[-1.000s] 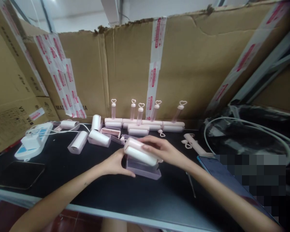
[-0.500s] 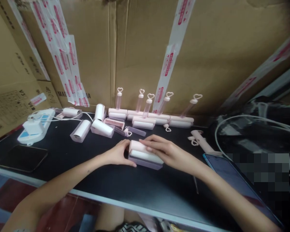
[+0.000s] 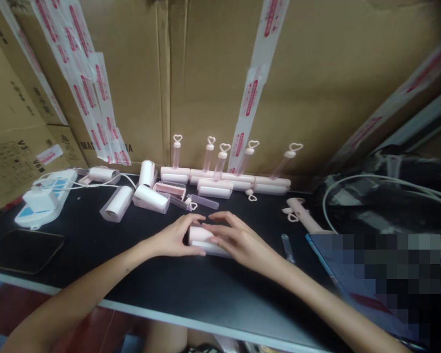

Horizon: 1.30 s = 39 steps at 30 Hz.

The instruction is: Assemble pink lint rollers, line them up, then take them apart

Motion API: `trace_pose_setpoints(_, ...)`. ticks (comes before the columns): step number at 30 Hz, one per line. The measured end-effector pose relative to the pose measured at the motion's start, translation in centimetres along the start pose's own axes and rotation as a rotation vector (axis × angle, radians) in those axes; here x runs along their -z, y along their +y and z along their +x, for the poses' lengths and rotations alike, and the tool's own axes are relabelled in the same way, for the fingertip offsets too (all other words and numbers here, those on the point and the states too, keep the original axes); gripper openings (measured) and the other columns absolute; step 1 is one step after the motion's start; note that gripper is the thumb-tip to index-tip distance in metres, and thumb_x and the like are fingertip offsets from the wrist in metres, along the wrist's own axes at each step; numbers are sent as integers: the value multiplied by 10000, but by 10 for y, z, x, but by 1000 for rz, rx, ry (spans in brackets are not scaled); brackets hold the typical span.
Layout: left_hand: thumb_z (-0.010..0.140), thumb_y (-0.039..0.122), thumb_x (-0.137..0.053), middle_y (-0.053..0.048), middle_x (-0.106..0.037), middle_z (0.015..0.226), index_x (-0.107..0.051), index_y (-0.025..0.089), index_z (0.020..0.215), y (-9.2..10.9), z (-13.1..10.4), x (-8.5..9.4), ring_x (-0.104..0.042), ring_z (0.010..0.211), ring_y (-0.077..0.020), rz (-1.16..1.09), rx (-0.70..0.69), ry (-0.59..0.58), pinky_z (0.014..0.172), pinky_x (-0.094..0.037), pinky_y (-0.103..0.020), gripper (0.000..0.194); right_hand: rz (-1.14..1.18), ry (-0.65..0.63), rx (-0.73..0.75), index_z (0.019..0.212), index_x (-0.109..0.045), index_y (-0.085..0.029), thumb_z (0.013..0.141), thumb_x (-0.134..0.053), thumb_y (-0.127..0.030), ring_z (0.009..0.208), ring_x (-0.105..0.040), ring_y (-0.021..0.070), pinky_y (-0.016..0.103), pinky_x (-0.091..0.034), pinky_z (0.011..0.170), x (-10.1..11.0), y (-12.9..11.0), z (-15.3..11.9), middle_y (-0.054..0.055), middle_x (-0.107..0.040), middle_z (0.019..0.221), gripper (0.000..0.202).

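A pink-and-white rounded case [image 3: 202,238] lies on the black table between my hands, its right part covered by my fingers. My left hand [image 3: 178,239] curves round its left end, thumb at the near side and fingers at the far side. Over its top and right part bends my right hand [image 3: 237,240], with fingertips touching the pink surface. Beyond my hands lie a small heart-shaped piece [image 3: 191,203] and a clear plastic strip [image 3: 203,201]. To the right of my right hand is a small clear tube [image 3: 287,248].
Several clear tubes with heart tops [image 3: 221,166] stand on pink-and-white cases [image 3: 215,188] along the cardboard wall [image 3: 206,73]. White rolls in clear trays [image 3: 117,203] lie left. A power strip [image 3: 46,198], dark phone [image 3: 25,250], pink tube [image 3: 305,215] and blue-edged tablet [image 3: 338,260] surround the workspace.
The case sits lower between my hands, and the clear tray visible under it before is now mostly out of sight. My right hand has shifted left, closer to my left hand. The view has moved slightly.
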<state>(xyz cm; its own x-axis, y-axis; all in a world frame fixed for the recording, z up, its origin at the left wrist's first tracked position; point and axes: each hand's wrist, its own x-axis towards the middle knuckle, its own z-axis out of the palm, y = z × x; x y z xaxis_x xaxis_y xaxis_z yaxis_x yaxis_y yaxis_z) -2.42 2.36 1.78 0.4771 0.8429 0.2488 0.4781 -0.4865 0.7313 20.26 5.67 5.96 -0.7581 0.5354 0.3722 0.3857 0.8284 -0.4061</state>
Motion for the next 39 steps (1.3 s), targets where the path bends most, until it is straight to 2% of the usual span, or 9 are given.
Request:
trace_pose_setpoints(5, 678, 383, -728, -86, -513, 1189, -377, 226, 1322, 5, -1, 15, -507, 1130, -229, 67, -22, -124, 1002, -388, -392, 750, -178, 40, -157, 1075, -628, -167, 913, -448, -336, 919, -618, 208, 336, -488, 824, 23, 30, 42, 104, -645, 1026, 295)
trace_pose_setpoints(9, 678, 342, -729, -77, -518, 1181, -459, 224, 1252, 7, -1, 19, -492, 1137, -215, 86, -78, -145, 1016, -372, -369, 645, -257, -52, -215, 844, -675, -168, 752, -667, -354, 845, -633, 263, 347, -470, 759, 8, 58, 77, 106, -690, 893, 207)
trace_pose_setpoints(12, 652, 379, -753, -85, -524, 1174, -472, 210, 1232, 5, -1, 13, -499, 1132, -219, 69, -81, -91, 1009, -379, -368, 666, -255, -55, -263, 726, -637, -167, 734, -675, -352, 779, -639, 256, 321, -460, 702, 3, 65, 80, 102, -693, 776, 190)
trace_pose_setpoints(14, 639, 414, -761, -92, -530, 1176, -485, 198, 1212, 3, -1, 8, -514, 1121, -221, 29, -78, -49, 998, -389, -363, 672, -219, -29, -291, 727, -606, -163, 790, -600, -370, 703, -638, 231, 307, -459, 651, 14, 64, 71, 98, -685, 727, 217)
trace_pose_setpoints(19, 661, 420, -749, -85, -575, 1151, -523, 193, 1175, -1, 1, 1, -555, 1071, -221, -29, -74, -29, 950, -417, -344, 606, 17, 64, -329, 894, -569, -162, 837, -513, -482, 663, -644, 174, 272, -494, 626, 61, 42, 40, 56, -683, 748, 330)
trace_pose_setpoints(23, 668, 410, -748, -80, -593, 1128, -551, 191, 1142, 0, 1, 2, -565, 1055, -224, -37, -54, -39, 938, -422, -331, 558, 325, 166, -334, 848, -613, -178, 717, -673, -502, 728, -646, 192, 287, -501, 654, 64, 11, 26, 55, -694, 826, 355)
trace_pose_setpoints(28, 672, 401, -747, -79, -597, 1125, -550, 188, 1141, 1, 2, 2, -567, 1052, -226, -45, -46, -45, 936, -428, -338, 552, 133, 162, -186, 899, -647, -197, 819, -609, -400, 772, -633, 174, 279, -484, 716, 47, -18, 21, 24, -688, 853, 222)
trace_pose_setpoints(33, 675, 398, -745, -87, -597, 1117, -539, 175, 1143, -1, 1, 0, -567, 1051, -225, -71, -46, -37, 938, -430, -343, 558, -20, 100, 4, 1012, -603, -186, 893, -514, -299, 824, -622, 148, 244, -473, 734, 47, -30, 23, 35, -669, 945, 186)
trace_pose_setpoints(39, 650, 413, -755, -76, -605, 1123, -564, 178, 1120, -1, 2, -3, -565, 1046, -249, -119, -2, 7, 940, -422, -370, 559, -358, 88, 172, 777, -583, -168, 905, -438, -258, 606, -551, 127, 223, -389, 565, 38, -48, 33, 29, -614, 679, 212)
